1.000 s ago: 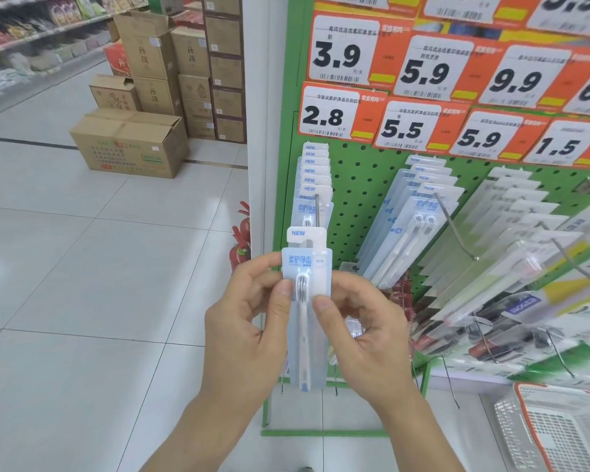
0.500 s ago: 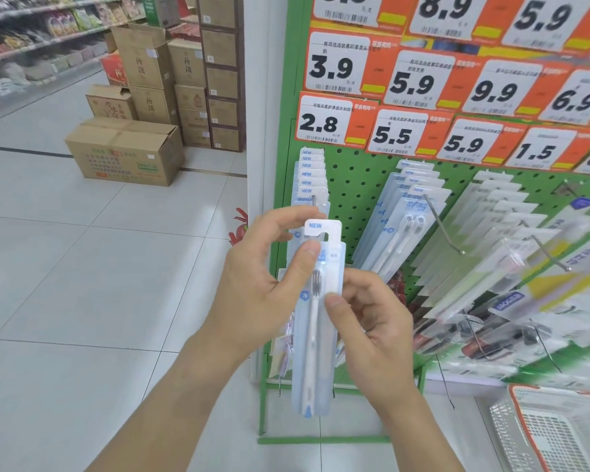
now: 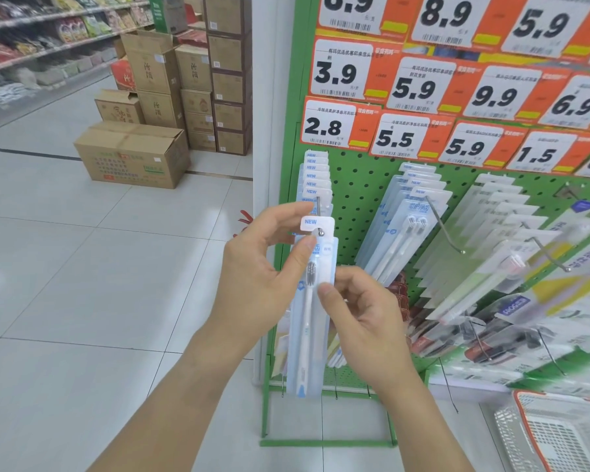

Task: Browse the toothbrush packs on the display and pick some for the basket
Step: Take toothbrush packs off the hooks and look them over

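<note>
Left hand: the toothbrush pack was pinched near its top tab.
Right hand: the pack's edge was pinched, just beside.
Pack: its hole was held at the hook tip.
Advice: the hole should be kept level with the hook.

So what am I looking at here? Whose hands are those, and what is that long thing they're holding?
There is no machine here. A person in a shop wears a camera on their head, so you see what they see, looking down at their own two hands. The left hand and the right hand both pinch a toothbrush pack, a long clear packet with one toothbrush inside and a tab that says NEW. Its top sits right at the tip of a metal hook on a green pegboard display. More packs hang behind on that hook. Orange price tags sit above. A shopping basket waits at the bottom right, and cardboard boxes stand on the floor.
</note>
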`<state>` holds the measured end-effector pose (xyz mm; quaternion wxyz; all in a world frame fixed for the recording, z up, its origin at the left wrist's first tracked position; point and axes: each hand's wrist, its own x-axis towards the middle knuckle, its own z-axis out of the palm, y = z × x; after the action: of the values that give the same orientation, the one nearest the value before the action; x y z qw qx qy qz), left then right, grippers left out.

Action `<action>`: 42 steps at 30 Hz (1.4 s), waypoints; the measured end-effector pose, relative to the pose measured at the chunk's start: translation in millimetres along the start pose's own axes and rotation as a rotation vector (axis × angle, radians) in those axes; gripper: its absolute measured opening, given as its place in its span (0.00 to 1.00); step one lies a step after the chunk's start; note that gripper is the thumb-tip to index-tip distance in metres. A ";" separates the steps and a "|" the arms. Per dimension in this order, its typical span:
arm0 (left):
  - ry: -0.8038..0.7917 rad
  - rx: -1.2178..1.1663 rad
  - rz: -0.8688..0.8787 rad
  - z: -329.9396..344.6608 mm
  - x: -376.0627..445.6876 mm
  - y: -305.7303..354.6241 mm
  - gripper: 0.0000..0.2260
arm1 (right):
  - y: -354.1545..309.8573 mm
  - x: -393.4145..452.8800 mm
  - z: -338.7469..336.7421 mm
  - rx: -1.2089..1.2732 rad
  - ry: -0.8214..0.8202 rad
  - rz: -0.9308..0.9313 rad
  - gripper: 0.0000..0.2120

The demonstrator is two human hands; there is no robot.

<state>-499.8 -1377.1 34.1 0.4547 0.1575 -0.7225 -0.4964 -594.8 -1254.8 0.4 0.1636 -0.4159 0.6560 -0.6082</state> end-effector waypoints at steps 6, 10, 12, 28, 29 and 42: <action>0.038 0.055 -0.010 3.2 5.2 -2.8 0.14 | 0.1 14.4 -4.6 -0.145 -0.041 0.077 0.05; 0.034 0.071 0.004 1.3 10.2 -3.6 0.14 | -4.0 27.6 -15.0 -0.244 0.053 0.038 0.09; 0.028 0.078 0.012 0.3 12.4 -4.0 0.14 | -10.8 38.9 -17.7 -0.257 0.138 -0.018 0.09; 0.031 0.108 0.071 -1.3 20.6 -6.7 0.15 | -26.6 106.4 -16.1 -0.253 0.117 -0.195 0.04; 0.034 0.114 0.076 -1.1 21.2 -7.1 0.15 | -27.1 105.6 -16.1 -0.270 0.126 -0.218 0.04; 0.044 0.147 0.083 1.9 26.5 -12.6 0.15 | -35.3 62.1 -31.1 -0.543 0.342 -0.404 0.06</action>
<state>-518.4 -1399.8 36.4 0.4778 0.1711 -0.7528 -0.4192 -642.2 -1277.4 57.9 -0.1875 -0.4575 0.7160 -0.4929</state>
